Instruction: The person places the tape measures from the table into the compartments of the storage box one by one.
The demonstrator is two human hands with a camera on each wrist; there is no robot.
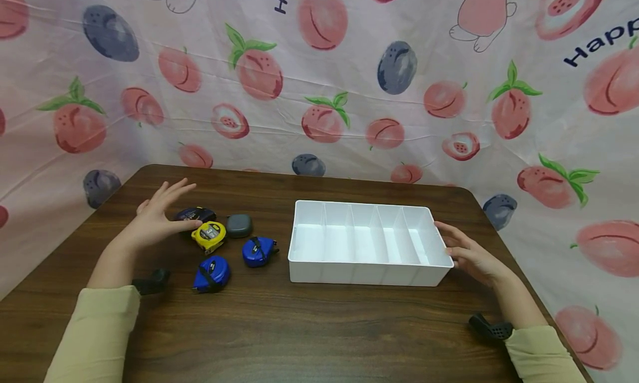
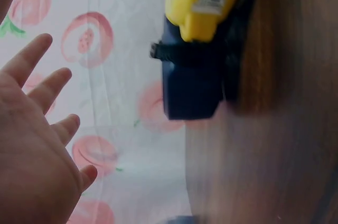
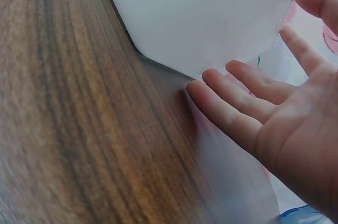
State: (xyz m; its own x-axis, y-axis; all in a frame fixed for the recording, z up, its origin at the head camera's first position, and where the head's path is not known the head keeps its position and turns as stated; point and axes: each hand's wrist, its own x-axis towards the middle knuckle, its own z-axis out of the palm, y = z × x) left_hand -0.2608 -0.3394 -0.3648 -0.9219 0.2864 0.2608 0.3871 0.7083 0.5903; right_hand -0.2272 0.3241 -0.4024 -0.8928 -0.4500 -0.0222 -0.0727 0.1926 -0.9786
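My left hand (image 1: 158,213) is spread, its thumb tip overlapping the yellow tape measure (image 1: 209,236) in the head view. Behind that lies a dark tape measure (image 1: 196,215), partly hidden by the hand. In the left wrist view the spread fingers (image 2: 50,89) stand apart from both, with nothing between them. At the right end of the white divided box (image 1: 369,272), my right hand (image 1: 469,252) has its fingertips at the wall and its thumb by the rim. The right wrist view shows those fingers (image 3: 237,97) extended along the box's end.
Beside the yellow tape measure sits a dark grey rounded case (image 1: 239,226). Two blue tape measures, one nearer (image 1: 212,273) and one by the box (image 1: 257,251), lie on the brown wooden table (image 1: 309,333). A fruit-printed curtain (image 1: 279,127) hangs behind the table.
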